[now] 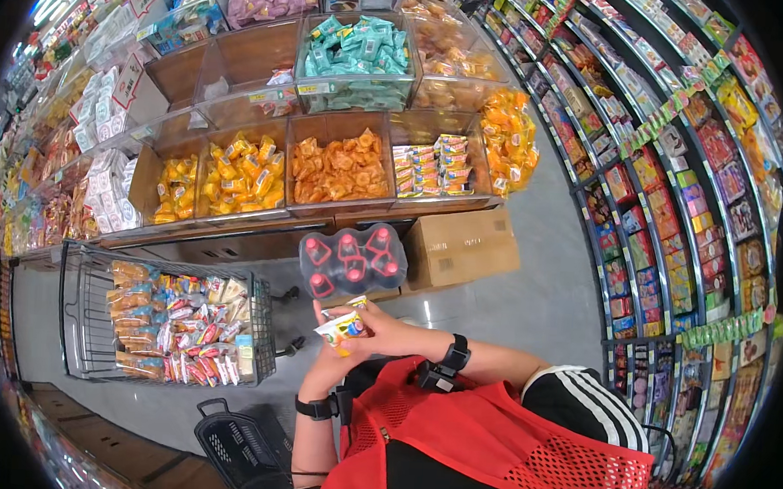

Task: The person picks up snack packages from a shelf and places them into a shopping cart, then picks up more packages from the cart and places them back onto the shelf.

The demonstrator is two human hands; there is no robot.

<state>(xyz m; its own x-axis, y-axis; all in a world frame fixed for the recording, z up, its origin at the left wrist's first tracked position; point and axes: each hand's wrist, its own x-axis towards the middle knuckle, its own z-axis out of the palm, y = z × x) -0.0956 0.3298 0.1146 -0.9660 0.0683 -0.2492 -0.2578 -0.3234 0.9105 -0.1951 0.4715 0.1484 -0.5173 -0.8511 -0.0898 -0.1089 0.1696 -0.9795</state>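
My left hand (340, 363) is closed on the lower end of a small yellow-and-white snack packet (344, 332) in front of my red mesh vest. Touching the same packet from the right, my right hand (383, 330) has its fingers bent around it. Another bit of similar wrapper (356, 302) shows at the right hand's fingers; whether it is a separate packet I cannot tell. Beyond the hands stands a shrink-wrapped pack of bottles with red caps (354, 259). Similar yellow-and-white packets (454, 165) lie stacked in a clear bin.
A black wire shopping cart (264, 324) with bagged bread and wrapped snacks stands at left. Below it is a black plastic basket (238, 439). A cardboard box (464, 248) sits beside the bottles. Clear bins of orange snacks (339, 165) line the display; stocked shelves (673, 193) run along the right.
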